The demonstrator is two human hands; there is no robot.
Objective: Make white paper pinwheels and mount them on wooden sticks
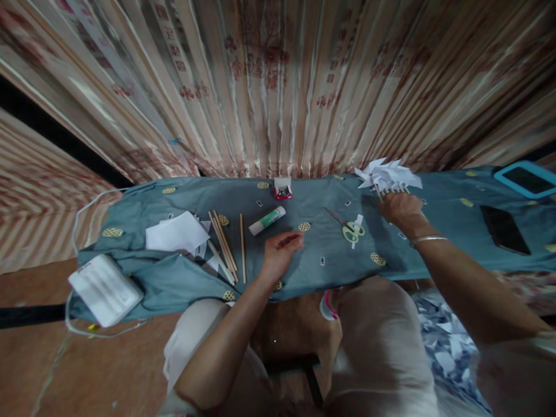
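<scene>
My right hand reaches to the far right of the cloth-covered table, its fingers closed over the wooden sticks of several white paper pinwheels lying at the back edge. My left hand rests near the table's middle with fingers loosely curled, thumb and forefinger close together; whether anything small is between them I cannot make out. A glue stick lies just beyond my left hand. Green-handled scissors lie between my two hands. Several wooden sticks and white paper pieces lie to the left.
A small red box of pins sits at the back. A black phone and a blue-cased tablet lie at the right. A white plastic box hangs at the left corner. A curtain hangs behind; paper scraps litter the floor on the right.
</scene>
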